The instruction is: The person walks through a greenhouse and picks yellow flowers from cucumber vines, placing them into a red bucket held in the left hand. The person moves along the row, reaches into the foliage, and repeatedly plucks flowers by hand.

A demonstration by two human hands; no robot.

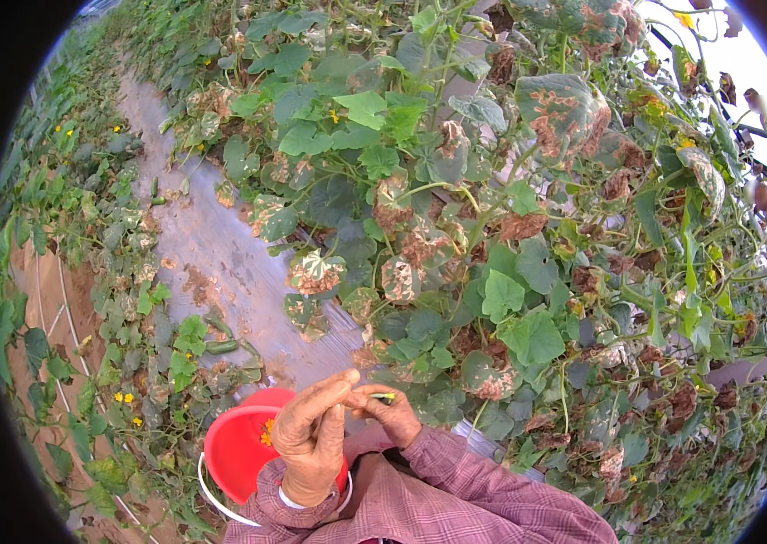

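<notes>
My left hand (312, 438) is raised over a red plastic bucket (224, 449), its fingers extended together and their tips meeting those of my right hand. Whether it holds anything cannot be seen. Pinched in my right hand (387, 411) is a small green stem piece with a yellow tip (382, 396). Several orange-yellow flowers (266, 432) show inside the bucket, partly hidden behind my left hand. The bucket has a white handle (215, 493) hanging down its near side.
Cucumber vines with many brown, dried leaves (417, 245) rise ahead and to the right. A plastic-covered path (220, 238) runs away at the left, with green cucumbers (222, 347) lying on it. More vines and a thin white line (67, 306) lie further left.
</notes>
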